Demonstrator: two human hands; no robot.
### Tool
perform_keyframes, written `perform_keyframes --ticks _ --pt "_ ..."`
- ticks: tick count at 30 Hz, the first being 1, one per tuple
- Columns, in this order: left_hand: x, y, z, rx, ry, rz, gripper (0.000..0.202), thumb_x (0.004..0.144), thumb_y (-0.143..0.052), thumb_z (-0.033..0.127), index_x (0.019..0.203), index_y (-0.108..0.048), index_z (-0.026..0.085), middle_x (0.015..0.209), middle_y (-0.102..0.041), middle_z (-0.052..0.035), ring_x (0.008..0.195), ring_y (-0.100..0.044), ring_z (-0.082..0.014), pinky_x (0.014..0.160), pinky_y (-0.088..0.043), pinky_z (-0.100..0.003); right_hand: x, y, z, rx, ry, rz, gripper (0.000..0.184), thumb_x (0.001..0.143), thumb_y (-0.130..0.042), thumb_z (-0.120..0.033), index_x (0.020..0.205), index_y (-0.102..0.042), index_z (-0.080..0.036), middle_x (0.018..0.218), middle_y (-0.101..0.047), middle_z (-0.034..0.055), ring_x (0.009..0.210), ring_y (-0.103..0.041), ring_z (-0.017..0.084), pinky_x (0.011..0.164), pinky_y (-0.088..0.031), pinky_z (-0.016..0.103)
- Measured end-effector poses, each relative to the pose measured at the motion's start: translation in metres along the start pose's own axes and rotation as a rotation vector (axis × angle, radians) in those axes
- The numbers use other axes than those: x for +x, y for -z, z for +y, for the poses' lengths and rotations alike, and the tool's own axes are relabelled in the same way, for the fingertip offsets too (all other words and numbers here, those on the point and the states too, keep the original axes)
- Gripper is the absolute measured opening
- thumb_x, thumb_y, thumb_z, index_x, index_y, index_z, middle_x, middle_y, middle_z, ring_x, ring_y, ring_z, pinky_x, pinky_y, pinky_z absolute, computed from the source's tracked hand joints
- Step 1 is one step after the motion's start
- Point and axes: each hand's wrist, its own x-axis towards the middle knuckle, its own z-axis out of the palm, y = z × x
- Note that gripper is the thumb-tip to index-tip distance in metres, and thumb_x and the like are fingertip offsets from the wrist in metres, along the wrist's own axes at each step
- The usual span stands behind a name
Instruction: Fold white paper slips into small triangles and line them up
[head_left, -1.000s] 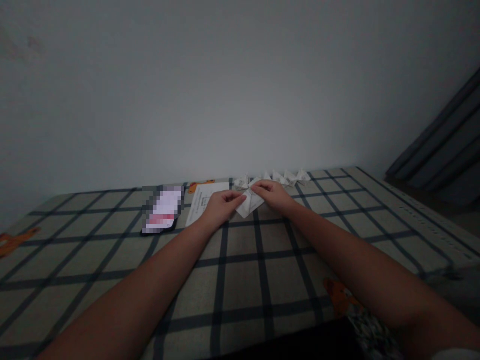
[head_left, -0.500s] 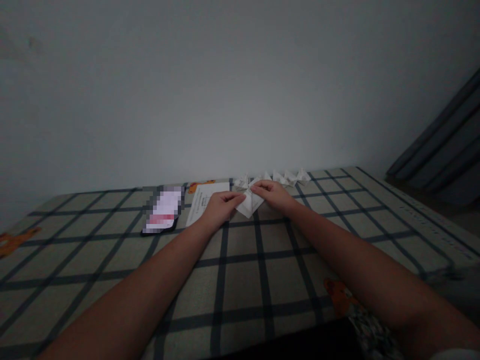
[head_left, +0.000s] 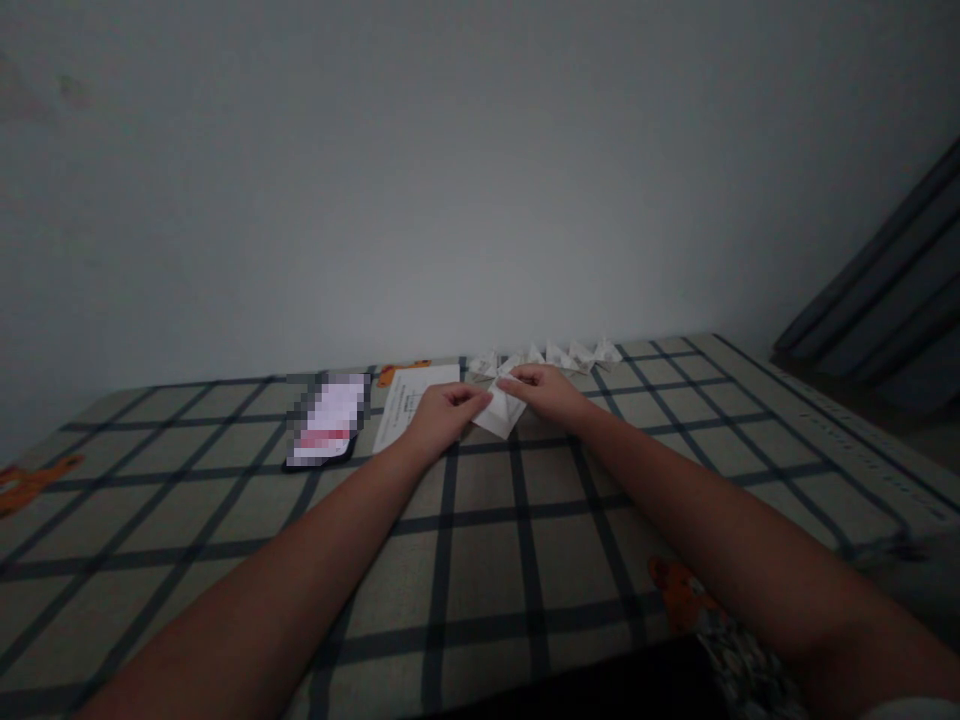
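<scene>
A small piece of folded white paper (head_left: pixel 501 416) is held between my two hands, just above or on the checked cloth. My left hand (head_left: pixel 448 412) pinches its left side between thumb and fingers. On its upper right side, my right hand (head_left: pixel 547 391) is closed with the thumb pressed on the paper. The fingertips behind the paper are partly hidden. Just beyond my hands, several folded white paper shapes (head_left: pixel 581 357) stand in a row near the wall.
Left of my left hand lies a stack or sheet of white printed paper (head_left: pixel 397 405). Farther left is a phone (head_left: pixel 328 420) with a lit, blurred screen. The checked cloth (head_left: pixel 480 560) covers the surface up to the wall (head_left: pixel 450 180). A dark curtain (head_left: pixel 885 270) hangs at the right.
The paper has turned slightly between my hands, its lower corner shifting a little to the right. My right thumb has moved slightly left and down. Both hands keep their grip.
</scene>
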Motion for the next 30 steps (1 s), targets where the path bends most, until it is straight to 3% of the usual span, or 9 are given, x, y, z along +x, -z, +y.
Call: perform_keyframes --ticks 5,14,21,30 --pt "0.0009 0.0011 0.0029 -0.010 0.003 0.052 0.034 0.068 -0.064 0.047 0.078 -0.070 0.015 0.073 -0.068 -0.0049 0.064 -0.058 -0.0155 0.060 -0.043 -0.026 -0.0009 0.0008 -0.0012 0.052 -0.052 -0.041 0.036 0.077 -0.052 -0.048 0.070 -0.058 -0.014 0.063 -0.052 -0.0008 0.060 -0.047 0.011 0.056 -0.036 0.022" --pt "0.0001 -0.0010 -0.0002 -0.060 0.038 -0.012 0.040 0.069 -0.062 0.052 0.078 -0.068 0.014 0.064 -0.064 -0.0035 0.055 -0.053 -0.0129 0.052 -0.039 -0.024 0.0024 0.0013 0.0060 -0.075 -0.024 0.038 0.035 0.075 -0.054 -0.047 0.065 -0.057 -0.014 0.059 -0.049 -0.0014 0.057 -0.043 0.010 0.051 -0.032 0.022" --pt "0.0026 0.0021 -0.0018 -0.060 -0.047 0.037 0.035 0.073 -0.059 0.048 0.081 -0.068 0.015 0.069 -0.065 -0.0040 0.062 -0.057 -0.0141 0.058 -0.042 -0.025 0.0019 -0.0013 0.0022 0.202 -0.133 -0.006 0.033 0.071 -0.061 -0.044 0.080 -0.062 -0.013 0.069 -0.059 0.0021 0.058 -0.050 0.009 0.054 -0.040 0.022" --pt "0.0041 0.0022 -0.0034 -0.087 -0.057 0.070 0.032 0.074 -0.060 0.045 0.083 -0.068 0.015 0.072 -0.066 -0.0043 0.064 -0.057 -0.0146 0.061 -0.044 -0.026 0.0028 -0.0025 0.0068 0.261 -0.144 0.009 0.032 0.070 -0.062 -0.041 0.082 -0.065 -0.011 0.076 -0.065 0.0055 0.058 -0.052 0.009 0.055 -0.042 0.023"
